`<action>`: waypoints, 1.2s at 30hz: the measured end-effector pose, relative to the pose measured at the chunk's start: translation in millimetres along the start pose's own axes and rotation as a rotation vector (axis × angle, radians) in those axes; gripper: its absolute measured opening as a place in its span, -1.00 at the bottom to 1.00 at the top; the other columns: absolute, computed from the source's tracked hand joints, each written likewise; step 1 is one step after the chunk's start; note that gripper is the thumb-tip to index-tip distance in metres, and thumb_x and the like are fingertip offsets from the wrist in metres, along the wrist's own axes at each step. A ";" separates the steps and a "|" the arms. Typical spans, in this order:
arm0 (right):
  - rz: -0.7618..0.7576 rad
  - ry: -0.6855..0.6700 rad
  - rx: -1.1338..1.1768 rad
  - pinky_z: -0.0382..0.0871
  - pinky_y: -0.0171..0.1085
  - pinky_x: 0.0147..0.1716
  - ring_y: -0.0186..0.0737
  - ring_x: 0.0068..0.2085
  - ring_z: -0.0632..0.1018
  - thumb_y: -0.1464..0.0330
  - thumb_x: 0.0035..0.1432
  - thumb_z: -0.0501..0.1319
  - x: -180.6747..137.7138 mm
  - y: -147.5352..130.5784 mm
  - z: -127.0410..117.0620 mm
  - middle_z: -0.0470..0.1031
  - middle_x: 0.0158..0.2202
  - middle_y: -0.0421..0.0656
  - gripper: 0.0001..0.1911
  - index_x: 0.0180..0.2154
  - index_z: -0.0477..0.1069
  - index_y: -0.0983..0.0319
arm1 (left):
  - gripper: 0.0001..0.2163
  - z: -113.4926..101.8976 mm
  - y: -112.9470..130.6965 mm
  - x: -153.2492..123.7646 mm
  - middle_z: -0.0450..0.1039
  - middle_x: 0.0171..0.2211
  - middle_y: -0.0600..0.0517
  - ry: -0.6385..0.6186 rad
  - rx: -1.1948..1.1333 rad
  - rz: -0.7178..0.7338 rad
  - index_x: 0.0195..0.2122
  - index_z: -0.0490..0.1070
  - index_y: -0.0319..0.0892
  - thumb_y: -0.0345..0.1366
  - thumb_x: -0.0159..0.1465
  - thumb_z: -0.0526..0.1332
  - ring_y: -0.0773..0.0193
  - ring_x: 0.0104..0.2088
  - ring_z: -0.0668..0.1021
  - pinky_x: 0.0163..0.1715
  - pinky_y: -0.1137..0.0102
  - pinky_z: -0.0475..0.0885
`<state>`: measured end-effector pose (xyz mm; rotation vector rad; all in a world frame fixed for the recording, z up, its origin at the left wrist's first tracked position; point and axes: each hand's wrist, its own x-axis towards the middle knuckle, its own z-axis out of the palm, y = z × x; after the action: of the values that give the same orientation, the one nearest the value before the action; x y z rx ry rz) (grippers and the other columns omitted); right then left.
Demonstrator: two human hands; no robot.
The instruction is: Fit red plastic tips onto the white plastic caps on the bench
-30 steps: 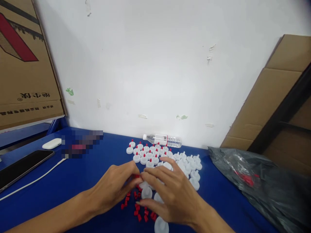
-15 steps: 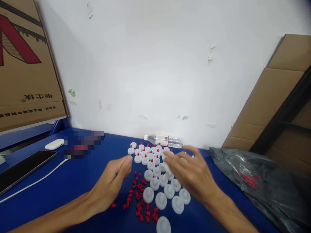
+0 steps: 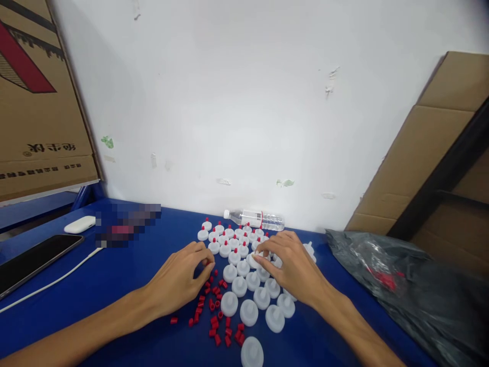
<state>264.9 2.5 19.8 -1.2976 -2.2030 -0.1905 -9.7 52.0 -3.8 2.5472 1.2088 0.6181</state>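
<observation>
My left hand (image 3: 185, 278) is closed in a pinch above the left edge of a scatter of small red caps (image 3: 212, 305). Whatever lies between its fingertips is hidden. My right hand (image 3: 292, 262) bends over a group of white round nozzle caps (image 3: 249, 312), thumb and forefinger closed at the tip of one white nozzle cap (image 3: 252, 261). Its other fingers hide several caps behind. Toward the wall, several white caps carry red tips (image 3: 225, 248). Nearer to me the white caps have bare nozzles.
A clear plastic bottle (image 3: 254, 219) lies along the wall. A phone (image 3: 36, 262), a white case (image 3: 79, 224) and a white cable (image 3: 57, 283) are on the left. At right lies a grey plastic bag (image 3: 428, 306), with a clear bag of red pieces (image 3: 384, 278) on it.
My left hand has lowered and turned, its fingertips now just above the red caps. My right hand has come down, its thumb and forefinger closing at a white cap. The view has shifted slightly.
</observation>
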 end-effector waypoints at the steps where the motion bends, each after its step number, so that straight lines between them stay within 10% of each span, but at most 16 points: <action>1: -0.002 -0.013 0.002 0.25 -0.03 0.01 -0.16 -0.24 0.53 0.31 0.34 0.28 0.0 -0.2 1.2 0.58 -0.35 -0.24 -0.94 -0.22 0.51 0.13 | -0.78 -0.3 0.3 0.0 0.46 -0.27 0.03 -0.003 0.004 0.001 -0.28 0.43 -0.09 -0.21 0.42 0.04 0.13 -0.20 0.50 -0.21 0.25 0.34; 13: -0.028 -0.069 0.013 0.28 -0.08 -0.02 -0.19 -0.24 0.56 0.32 0.35 0.25 -0.3 -4.1 4.0 0.59 -0.35 -0.25 -0.89 -0.28 0.52 0.14 | -0.57 0.7 -17.1 2.9 0.40 -0.12 -0.01 0.007 0.026 -0.038 0.36 0.11 -0.01 -0.14 0.52 -0.15 0.15 -0.21 0.55 -0.15 0.25 0.42; 31: -0.128 0.149 -0.030 0.23 -0.04 0.00 -0.14 -0.18 0.54 0.37 0.42 0.14 0.6 -15.3 -4.3 0.60 -0.18 -0.14 -0.85 -0.05 0.45 0.17 | -0.79 -2.5 -13.6 4.6 0.47 -0.40 0.15 0.112 -0.077 -0.016 -0.22 0.30 -0.07 -0.10 0.48 0.05 0.27 -0.42 0.52 -0.39 0.40 0.34; 36: -0.278 0.109 -0.060 0.17 0.06 0.16 -0.05 -0.01 0.55 0.12 0.36 0.21 -1.6 -40.6 3.6 0.54 0.08 -0.05 -0.49 0.23 0.27 0.17 | -0.80 5.4 -3.1 -10.7 0.46 -0.37 0.16 0.164 -0.234 0.239 -0.19 0.31 -0.07 -0.09 0.50 0.07 0.38 -0.53 0.40 -0.49 0.47 0.28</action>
<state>229.9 -18.4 22.5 -0.9820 -2.2906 -0.4263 -15.2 45.3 -12.6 2.4953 0.8250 0.9774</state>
